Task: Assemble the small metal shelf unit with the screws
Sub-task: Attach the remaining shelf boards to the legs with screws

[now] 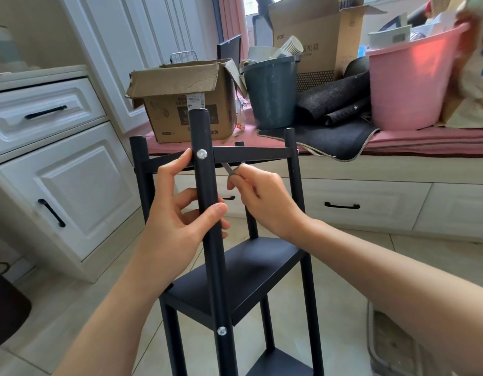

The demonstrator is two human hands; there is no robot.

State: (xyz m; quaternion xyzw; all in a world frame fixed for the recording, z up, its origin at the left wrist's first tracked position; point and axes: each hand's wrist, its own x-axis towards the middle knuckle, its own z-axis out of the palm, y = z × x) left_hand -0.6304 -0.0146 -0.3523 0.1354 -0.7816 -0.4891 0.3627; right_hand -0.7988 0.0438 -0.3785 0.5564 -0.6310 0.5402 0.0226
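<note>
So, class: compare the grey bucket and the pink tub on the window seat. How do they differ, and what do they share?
The grey bucket is dark, narrower and stands left; the pink tub is bright, wider and stands right. The grey bucket holds paper cups; the pink tub holds papers. Both stand upright, open-topped and filled.

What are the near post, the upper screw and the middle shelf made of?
Near post: likely metal tube, matte black coating, smooth with soft sheen. Upper screw: bright bare or plated metal, reflective head. Middle shelf: probably thin sheet metal, same matte black, folded edges.
</note>
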